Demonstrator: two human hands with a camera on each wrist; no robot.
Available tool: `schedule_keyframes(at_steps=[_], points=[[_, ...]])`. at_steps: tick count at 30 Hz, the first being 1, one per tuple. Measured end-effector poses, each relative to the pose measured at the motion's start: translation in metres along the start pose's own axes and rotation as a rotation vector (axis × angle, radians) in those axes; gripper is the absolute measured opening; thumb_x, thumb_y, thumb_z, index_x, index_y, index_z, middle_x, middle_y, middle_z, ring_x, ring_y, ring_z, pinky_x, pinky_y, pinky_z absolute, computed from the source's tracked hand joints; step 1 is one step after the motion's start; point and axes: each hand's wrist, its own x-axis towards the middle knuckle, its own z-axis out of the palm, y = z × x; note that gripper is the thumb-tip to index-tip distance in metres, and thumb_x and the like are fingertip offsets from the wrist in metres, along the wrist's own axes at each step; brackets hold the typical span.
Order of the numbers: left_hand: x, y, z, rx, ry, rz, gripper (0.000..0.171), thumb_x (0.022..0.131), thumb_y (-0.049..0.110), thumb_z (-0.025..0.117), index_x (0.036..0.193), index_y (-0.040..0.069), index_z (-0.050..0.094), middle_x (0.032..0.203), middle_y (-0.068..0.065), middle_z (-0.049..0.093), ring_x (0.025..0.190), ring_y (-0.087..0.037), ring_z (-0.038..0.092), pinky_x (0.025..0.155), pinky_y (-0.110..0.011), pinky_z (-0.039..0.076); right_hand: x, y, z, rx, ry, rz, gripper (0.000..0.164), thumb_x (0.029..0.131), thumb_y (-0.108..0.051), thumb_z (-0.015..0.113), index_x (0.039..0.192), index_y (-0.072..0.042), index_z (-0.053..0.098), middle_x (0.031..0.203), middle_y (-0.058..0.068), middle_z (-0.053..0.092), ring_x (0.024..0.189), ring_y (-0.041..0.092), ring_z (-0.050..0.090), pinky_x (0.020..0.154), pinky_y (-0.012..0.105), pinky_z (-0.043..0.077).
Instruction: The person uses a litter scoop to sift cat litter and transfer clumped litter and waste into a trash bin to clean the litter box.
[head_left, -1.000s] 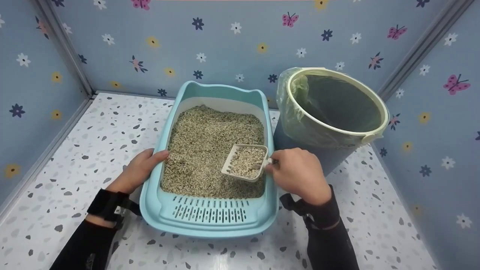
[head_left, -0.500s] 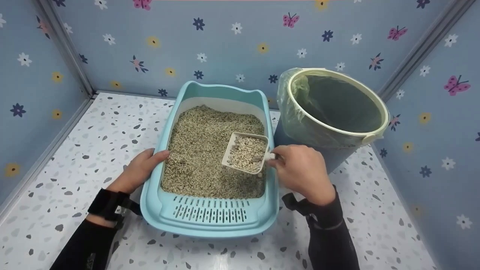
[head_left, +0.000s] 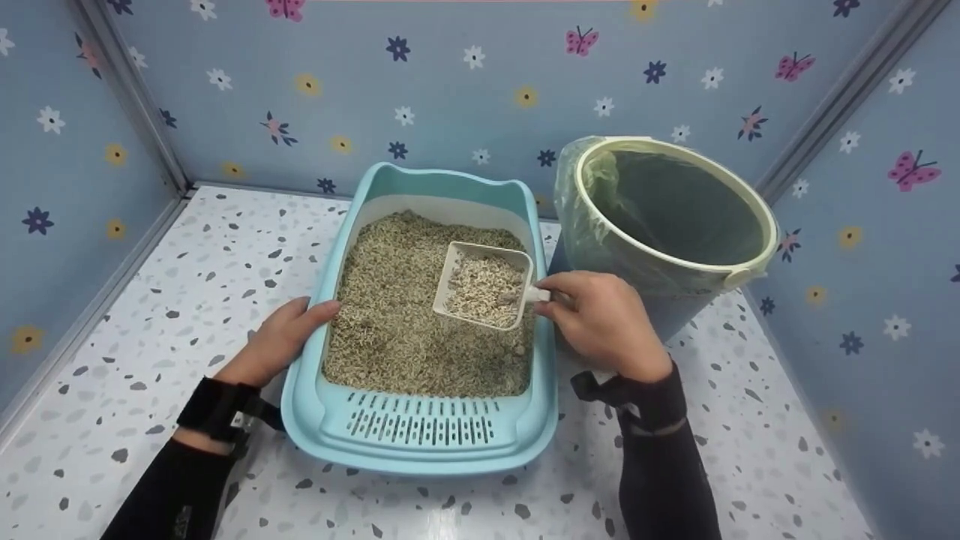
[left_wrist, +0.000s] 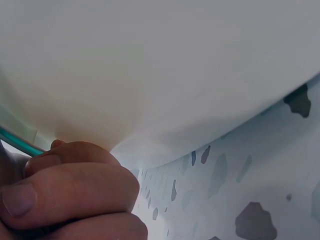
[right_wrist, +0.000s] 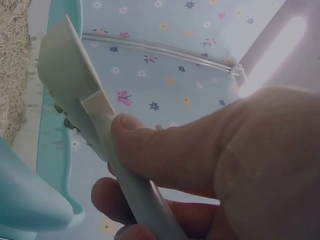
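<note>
A pale litter scoop (head_left: pixel 537 295) hangs over the right side of a light-blue litter box (head_left: pixel 420 459), loaded with pellets and some darker bits. My right hand (head_left: pixel 604 322) grips its handle; in the right wrist view the thumb lies along the handle (right_wrist: pixel 142 200) with fingers curled behind. Tan pellet litter (head_left: pixel 397 300) fills the box. At the left rim my left hand (head_left: pixel 277 337) holds on, thumb over the edge. In the left wrist view its fingers (left_wrist: pixel 75 185) are curled beneath the rim, against the white outer wall (left_wrist: pixel 165 75).
Right of the box stands a tall bin (head_left: pixel 682 300) lined with a translucent yellowish bag (head_left: pixel 577 217), its mouth open. A slotted step (head_left: pixel 420 420) forms the box's front. Flowered panels (head_left: pixel 465 82) enclose the speckled tabletop (head_left: pixel 225 262) at the back and sides.
The right hand has raised the loaded scoop and moved it toward the back of the box, slightly left at the end. The left hand stays on the rim.
</note>
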Motion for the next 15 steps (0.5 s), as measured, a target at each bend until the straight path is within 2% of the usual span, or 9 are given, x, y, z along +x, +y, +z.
schedule_keyframes(at_steps=[3, 8, 13, 15], points=[[0.0, -0.001, 0.0, -0.011, -0.004, 0.004, 0.069, 0.115, 0.052, 0.056, 0.148, -0.009, 0.055, 0.127, -0.028, 0.075, 0.106, -0.037, 0.079, 0.094, -0.037, 0.065, 0.005, 0.005, 0.006, 0.072, -0.027, 0.006, 0.019, 0.099, -0.023, 0.088, 0.117, -0.016, 0.087, 0.107, -0.002, 0.083, 0.089, 0.017, 0.077, 0.086, 0.045, 0.063], [0.0, -0.002, 0.001, -0.018, -0.005, 0.017, 0.067, 0.116, 0.05, 0.055, 0.148, -0.009, 0.056, 0.127, -0.028, 0.075, 0.105, -0.035, 0.08, 0.093, -0.037, 0.065, 0.013, 0.012, 0.016, 0.209, -0.083, 0.006, 0.013, 0.105, -0.024, 0.082, 0.113, -0.014, 0.086, 0.088, -0.005, 0.076, 0.07, 0.012, 0.062, 0.07, 0.035, 0.056], [0.001, -0.002, 0.001, -0.034, -0.015, 0.019, 0.067, 0.116, 0.05, 0.054, 0.148, -0.009, 0.055, 0.127, -0.029, 0.074, 0.105, -0.036, 0.08, 0.093, -0.039, 0.066, 0.019, 0.016, 0.028, 0.336, -0.121, 0.006, 0.012, 0.106, -0.024, 0.08, 0.106, -0.014, 0.085, 0.08, -0.007, 0.069, 0.066, 0.011, 0.054, 0.064, 0.03, 0.049], [0.001, -0.001, 0.001, -0.032, -0.014, 0.015, 0.068, 0.116, 0.05, 0.055, 0.149, -0.009, 0.054, 0.127, -0.029, 0.074, 0.105, -0.037, 0.079, 0.093, -0.039, 0.066, 0.02, 0.017, 0.032, 0.389, -0.131, 0.021, 0.011, 0.106, -0.024, 0.079, 0.105, -0.014, 0.086, 0.08, -0.003, 0.07, 0.067, 0.012, 0.055, 0.065, 0.03, 0.049]])
